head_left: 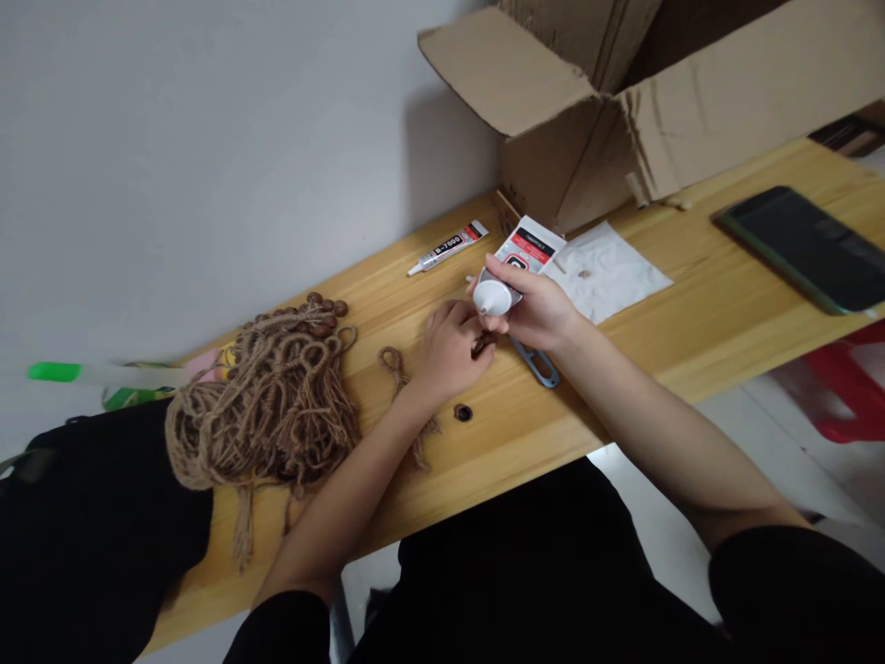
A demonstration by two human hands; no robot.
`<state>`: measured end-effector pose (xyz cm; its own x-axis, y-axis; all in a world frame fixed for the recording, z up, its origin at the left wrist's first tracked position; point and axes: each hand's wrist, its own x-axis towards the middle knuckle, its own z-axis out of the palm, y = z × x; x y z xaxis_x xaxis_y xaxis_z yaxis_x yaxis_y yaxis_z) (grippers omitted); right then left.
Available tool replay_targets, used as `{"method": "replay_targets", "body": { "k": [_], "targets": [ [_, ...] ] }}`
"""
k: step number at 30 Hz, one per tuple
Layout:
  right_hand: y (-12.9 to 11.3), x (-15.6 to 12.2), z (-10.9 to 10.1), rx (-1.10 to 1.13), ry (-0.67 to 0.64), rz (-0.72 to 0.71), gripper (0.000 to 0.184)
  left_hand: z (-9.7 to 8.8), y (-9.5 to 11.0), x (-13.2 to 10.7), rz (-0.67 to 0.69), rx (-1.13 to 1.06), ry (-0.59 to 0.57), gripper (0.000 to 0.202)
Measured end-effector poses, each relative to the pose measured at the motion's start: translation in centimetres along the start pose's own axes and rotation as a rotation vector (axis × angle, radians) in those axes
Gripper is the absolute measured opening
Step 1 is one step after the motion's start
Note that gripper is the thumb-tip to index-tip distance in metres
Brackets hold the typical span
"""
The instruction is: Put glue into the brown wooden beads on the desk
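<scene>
At the centre of the bench (560,415), the right hand (529,300) grasps a large glue tube (531,247), its white nozzle (493,298) over the left hand (449,346), whose fingers are curled around a small brown piece (479,345), mostly hidden. From the hands, a second glue tube (448,247) lies untouched at eleven o'clock, a white packet (608,272) at two, a blue tool (537,364) near five and a loose brown bead (463,413) toward six. Whether the nozzle is open, or any glue has come out, I cannot tell.

I judge the work to be partway: the tube is in hand above the piece, but no finished joint is visible. At eight o'clock, a short knotted cord (393,364) lies apart from the bead, so that pair looks undone. Beyond, toward nine, rests a heaped cord bundle (277,406) with brown balls (324,314) at its far edge; how much of it is complete is unclear.
</scene>
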<state>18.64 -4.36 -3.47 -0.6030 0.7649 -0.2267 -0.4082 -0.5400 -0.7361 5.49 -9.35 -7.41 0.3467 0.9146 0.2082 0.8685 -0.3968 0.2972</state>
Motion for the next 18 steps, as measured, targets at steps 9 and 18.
{"method": "replay_targets", "body": {
  "k": [9, 18],
  "targets": [
    [0.05, 0.06, 0.12, -0.006, 0.012, -0.016, 0.04, 0.07, -0.57, 0.07, -0.062, 0.013, 0.048, 0.014],
    [0.06, 0.08, 0.02, -0.016, 0.003, -0.008, 0.04, 0.06, -0.29, 0.27, -0.202, 0.006, 0.079, 0.011]
  ]
}}
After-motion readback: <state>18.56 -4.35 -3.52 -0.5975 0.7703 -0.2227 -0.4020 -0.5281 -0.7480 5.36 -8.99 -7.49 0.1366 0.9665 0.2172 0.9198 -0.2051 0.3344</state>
